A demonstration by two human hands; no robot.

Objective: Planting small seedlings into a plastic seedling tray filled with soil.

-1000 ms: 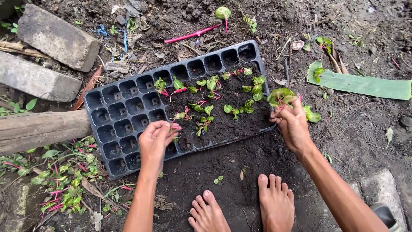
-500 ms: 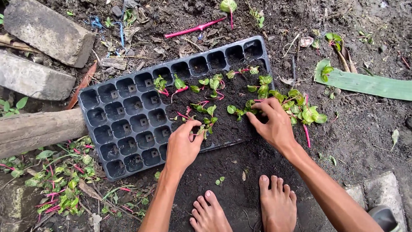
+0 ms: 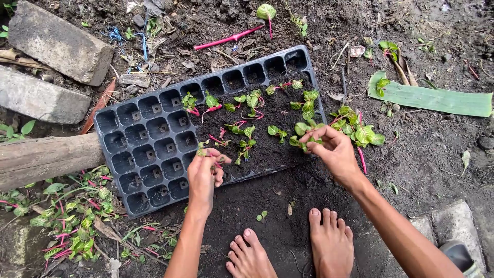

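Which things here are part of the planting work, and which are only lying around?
In use: black seedling tray, seedlings set in its soil, bunch of seedlings by the right hand, left hand.

Lying about: stone blocks, log, long green leaf, pink stem.

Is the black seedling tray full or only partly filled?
Partly filled: the seedling tray has soil and seedlings on its right side; its left cells are empty.

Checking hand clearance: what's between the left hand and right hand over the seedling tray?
Head view: between the left hand and right hand lie soil-filled cells of the black seedling tray with small pink-stemmed seedlings planted in them.
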